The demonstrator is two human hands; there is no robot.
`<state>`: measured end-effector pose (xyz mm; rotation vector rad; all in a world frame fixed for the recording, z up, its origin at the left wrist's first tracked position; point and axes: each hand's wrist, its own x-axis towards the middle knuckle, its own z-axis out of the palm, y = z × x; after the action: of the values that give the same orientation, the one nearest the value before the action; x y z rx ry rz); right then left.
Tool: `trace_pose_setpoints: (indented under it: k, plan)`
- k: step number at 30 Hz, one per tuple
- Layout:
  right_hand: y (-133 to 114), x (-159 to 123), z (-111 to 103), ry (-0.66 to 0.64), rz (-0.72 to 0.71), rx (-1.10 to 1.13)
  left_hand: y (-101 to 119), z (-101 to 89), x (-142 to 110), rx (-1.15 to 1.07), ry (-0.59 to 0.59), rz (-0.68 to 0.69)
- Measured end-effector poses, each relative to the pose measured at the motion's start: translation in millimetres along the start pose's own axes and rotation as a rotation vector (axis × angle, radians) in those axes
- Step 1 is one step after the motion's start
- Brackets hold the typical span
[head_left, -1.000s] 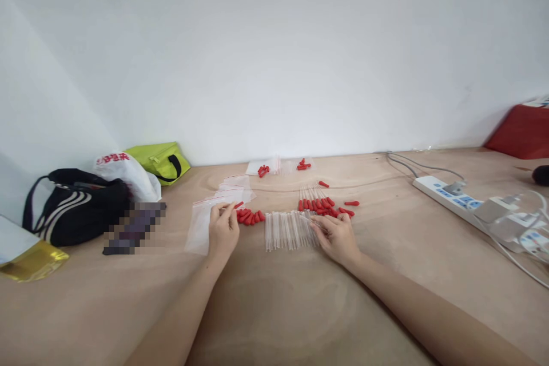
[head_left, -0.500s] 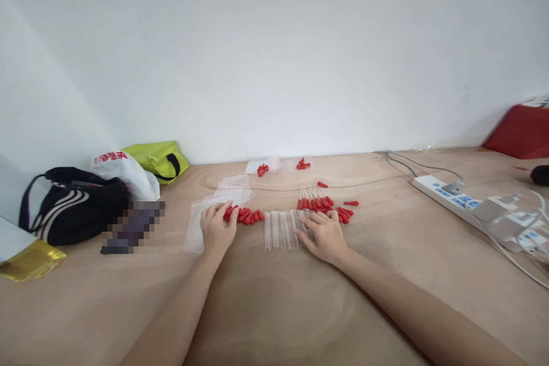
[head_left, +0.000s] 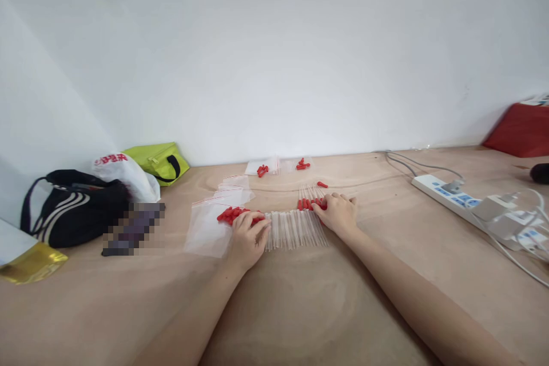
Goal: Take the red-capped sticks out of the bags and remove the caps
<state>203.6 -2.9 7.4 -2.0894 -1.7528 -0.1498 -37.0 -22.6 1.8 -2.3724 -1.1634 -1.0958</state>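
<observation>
My left hand [head_left: 249,240] reaches over the right end of a pile of red rubber dropper bulbs [head_left: 231,214]. Its fingers are bent and apart, near the left end of a row of clear thin tubes [head_left: 295,230]. At the other end of that row, my right hand [head_left: 341,214] rests with spread fingers, the thumb against red bulbs. These bulbs sit on the near ends of several tubes, making assembled droppers [head_left: 305,203] that point away from me. My right hand hides part of them. A lone red bulb [head_left: 322,185] lies just behind.
Clear zip bags [head_left: 208,234] overlap at left; two more at the wall [head_left: 274,68] carry red-bulbed pieces [head_left: 302,164]. A black bag [head_left: 77,206], white plastic bag [head_left: 126,174] and lime pouch [head_left: 163,160] stand left. A power strip [head_left: 441,190] with chargers and cables lies right.
My left hand has moved right, from the bulb pile's left side to its right end. My right hand has shifted slightly right and away, uncovering tubes and covering the loose bulbs on the right.
</observation>
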Motion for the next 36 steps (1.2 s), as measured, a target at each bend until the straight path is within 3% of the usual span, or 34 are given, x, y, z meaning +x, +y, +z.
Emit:
trace_pose_setpoints:
  k: [6, 13, 16, 21, 27, 30, 34, 36]
  plan:
    - [-1.8, 4.9, 5.8, -0.015, 0.035, -0.04, 3.1, -1.2, -0.7, -0.03, -0.05, 0.001]
    - [-10.3, -8.6, 4.9, 0.304, -0.063, 0.216, 7.7, 1.7, 1.5, -0.07, -0.037, -0.018]
    - [-27.3, -25.9, -1.4, 0.348, -0.166, 0.364, 14.2, 3.1, 3.1, -0.135, -0.038, -0.062]
    - [-50.7, -55.8, -5.8, 0.374, -0.397, 0.488, 29.2, 0.8, 6.2, -0.256, -0.162, -0.168]
    - [-51.5, -67.0, 3.2, 0.297, -0.661, 0.459, 34.9, 2.1, 5.2, -0.474, -0.213, -0.409]
    - [-42.8, -64.2, 3.1, 0.351, -0.655, 0.409, 31.2, 1.7, 3.6, -0.421, -0.214, -0.349]
    - [-23.3, -56.5, -3.6, 0.52, -0.645, 0.32, 27.4, -3.6, 3.9, -0.194, -0.24, -0.128]
    - [-13.7, -53.1, -5.7, 0.505, -0.7, 0.268, 28.0, -5.8, 4.3, -0.134, -0.24, -0.033]
